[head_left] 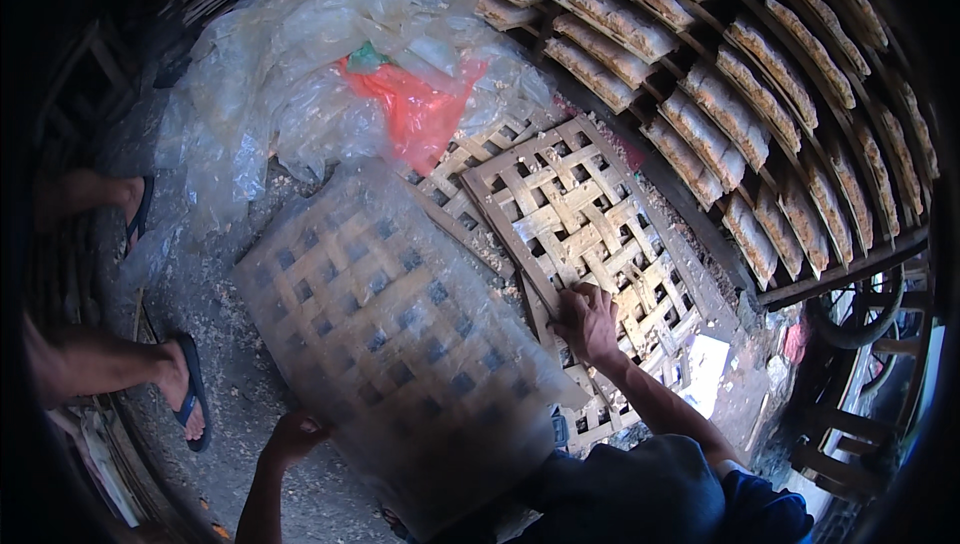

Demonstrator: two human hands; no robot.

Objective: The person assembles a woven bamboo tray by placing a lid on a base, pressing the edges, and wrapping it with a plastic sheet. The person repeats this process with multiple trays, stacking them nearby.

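Note:
In front of me lies a woven bamboo tray (pixel 370 334) under a cloudy clear plastic sheet (pixel 470 314), tilted toward my body. At its lower left edge my left hand (pixel 298 437) is closed, its fingertips partly hidden by the tray and sheet. To the right, a second woven bamboo tray (pixel 600 209) with a wooden frame rests on the floor, its weave uncovered. My right hand (pixel 588 324) curls its fingers round this tray's left frame edge, near the sheet's right side. Part of another woven tray (pixel 480 149) shows beneath and beyond.
A heap of crumpled clear plastic (pixel 270 64) with a red plastic bag (pixel 420 109) lies at the far side. A slanted rack holds rows of whitish-brown slabs (pixel 725 109) at upper right. Another person's sandalled foot (pixel 190 399) stands at left. Pale crumbs dot the floor.

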